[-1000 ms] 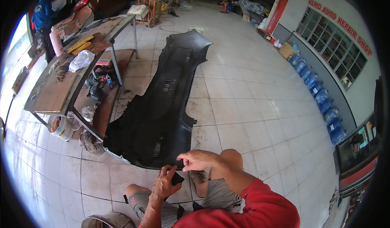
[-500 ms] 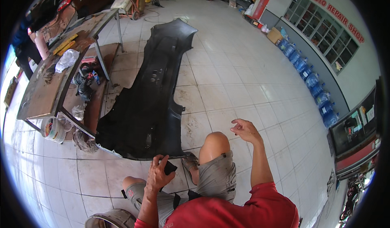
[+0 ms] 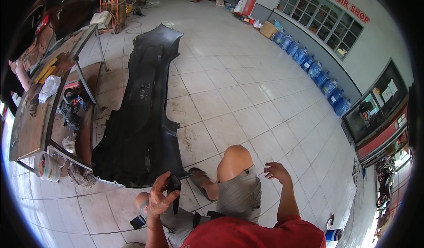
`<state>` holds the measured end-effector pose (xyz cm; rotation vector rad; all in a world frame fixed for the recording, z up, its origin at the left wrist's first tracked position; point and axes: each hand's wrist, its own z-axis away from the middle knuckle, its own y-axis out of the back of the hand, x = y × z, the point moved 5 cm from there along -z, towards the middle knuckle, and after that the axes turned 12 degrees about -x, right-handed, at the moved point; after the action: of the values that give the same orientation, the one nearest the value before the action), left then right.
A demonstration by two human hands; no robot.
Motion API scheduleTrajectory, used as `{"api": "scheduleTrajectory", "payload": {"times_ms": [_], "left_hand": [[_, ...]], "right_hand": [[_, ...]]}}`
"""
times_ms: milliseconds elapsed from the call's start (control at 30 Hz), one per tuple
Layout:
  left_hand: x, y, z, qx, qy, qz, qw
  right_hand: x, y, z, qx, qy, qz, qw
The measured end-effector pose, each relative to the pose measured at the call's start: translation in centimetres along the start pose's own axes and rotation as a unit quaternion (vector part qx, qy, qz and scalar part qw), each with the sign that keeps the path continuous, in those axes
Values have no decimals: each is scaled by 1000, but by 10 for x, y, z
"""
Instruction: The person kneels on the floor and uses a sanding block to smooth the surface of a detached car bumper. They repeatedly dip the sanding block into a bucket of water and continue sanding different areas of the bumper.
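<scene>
My left hand (image 3: 160,197) is closed around a small, flat black object (image 3: 175,189), which is tilted on edge; its kind cannot be made out. It is just beyond the near end of a long black car bumper (image 3: 137,111), which lies on the tiled floor with its hollow inner side up. My right hand (image 3: 277,172) hangs in the air to the right of my raised knee. Its fingers are apart and slightly bent, and it holds nothing.
A worn work table (image 3: 26,135) stands on the left with yellow tools (image 3: 46,71) and a crumpled plastic bag (image 3: 50,89). A power tool (image 3: 70,108) is on its lower shelf, a bucket (image 3: 48,167) underneath. Blue water bottles (image 3: 315,70) line the right wall. A blue can (image 3: 334,235) stands lower right.
My view has swung right, so the bumper and table sit further left. The black object in my left hand has turned more upright. My right hand has dropped lower.
</scene>
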<state>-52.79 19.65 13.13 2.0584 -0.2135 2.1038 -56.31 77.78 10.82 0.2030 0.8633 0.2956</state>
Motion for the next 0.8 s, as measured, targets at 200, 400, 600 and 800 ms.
{"api": "scheduleTrajectory", "payload": {"times_ms": [200,400,600,800], "left_hand": [[29,9,-50,30,-59,30,997],[94,13,-150,101,-164,-252,948],[123,-2,-276,142,-139,-181,963],[136,12,-292,187,-48,-131,972]], "right_hand": [[-160,-19,-7,34,233,27,971],[-316,-164,-39,-239,384,292,843],[-410,-244,-118,-330,420,463,707],[-443,-233,-154,-420,237,326,813]]}}
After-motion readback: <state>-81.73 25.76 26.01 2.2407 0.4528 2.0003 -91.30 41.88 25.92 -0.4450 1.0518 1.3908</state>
